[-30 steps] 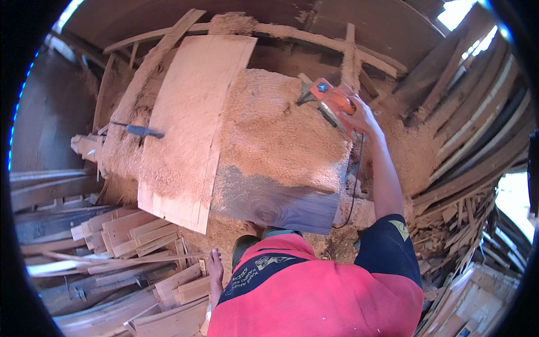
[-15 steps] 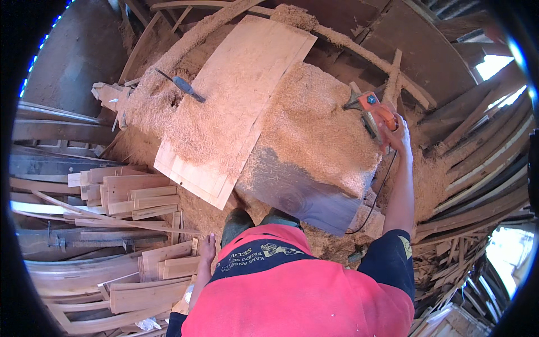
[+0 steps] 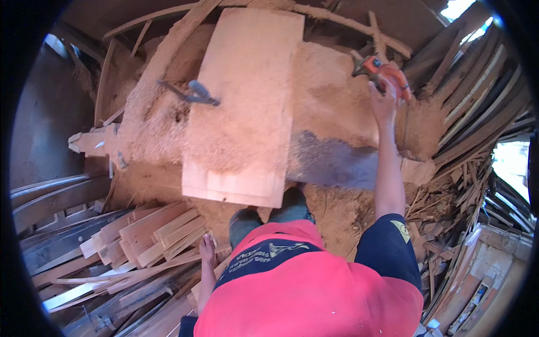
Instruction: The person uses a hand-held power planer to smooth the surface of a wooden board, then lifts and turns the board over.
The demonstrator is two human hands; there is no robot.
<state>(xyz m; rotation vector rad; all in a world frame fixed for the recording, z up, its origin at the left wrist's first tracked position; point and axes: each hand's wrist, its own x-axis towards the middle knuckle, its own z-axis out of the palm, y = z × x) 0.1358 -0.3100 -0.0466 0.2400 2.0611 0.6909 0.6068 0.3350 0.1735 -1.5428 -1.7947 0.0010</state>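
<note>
At the right end of the shavings-covered work surface, my right hand [image 3: 384,104] is at an orange power planer [image 3: 393,78]. Its fingers reach the planer's near side and seem closed on it; blur hides the exact grip. My left hand [image 3: 208,248] hangs low beside my body, holding nothing, fingers stretched forward. A wide pale board [image 3: 247,62] lies lengthwise ahead of me, its near part strewn with shavings. Across its left edge rests a dark tool with a blue-grey part [image 3: 199,90]. Right of the board, a dark wooden face [image 3: 337,164] shows under the shavings.
Stacked short planks [image 3: 151,233] lie at the lower left. Long curved timbers [image 3: 477,84] lean along the right side, above a heap of wood scraps [image 3: 449,196]. A wooden rail [image 3: 342,25] coated in dust curves behind the work surface.
The view has turned, so the board now points straight ahead. My right hand has shifted on the planer and is now at its near side. My left hand still hangs low.
</note>
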